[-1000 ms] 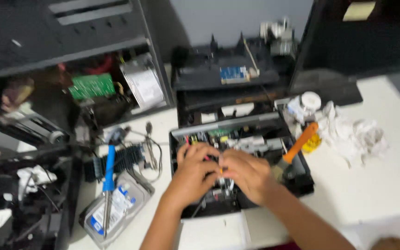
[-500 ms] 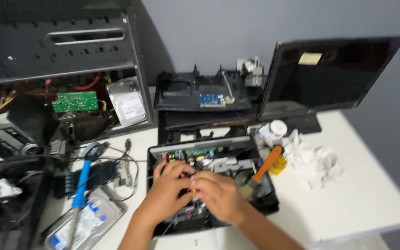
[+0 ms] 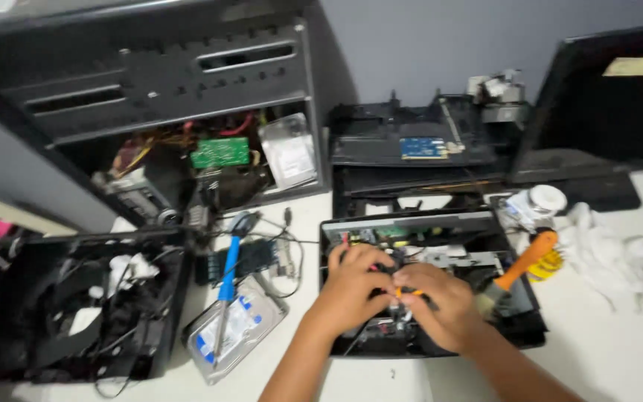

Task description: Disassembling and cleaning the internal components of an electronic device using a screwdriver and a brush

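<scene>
Two bare hands are meeting over an opened black device (image 3: 418, 246) lying on a white counter (image 3: 619, 350). The left hand (image 3: 351, 286) is curling its fingers (image 3: 359, 257) down into the wiring inside; whether they are pinching anything cannot be told. The right hand (image 3: 444, 305) is clenching its fingers around a small orange-tipped tool (image 3: 408, 292), just beside the left fingertips. Right of the fingers, an orange-handled brush (image 3: 519, 272) is resting on the device. Left of them, a blue-handled tool (image 3: 226, 286) is lying across a hard drive (image 3: 243, 327).
</scene>
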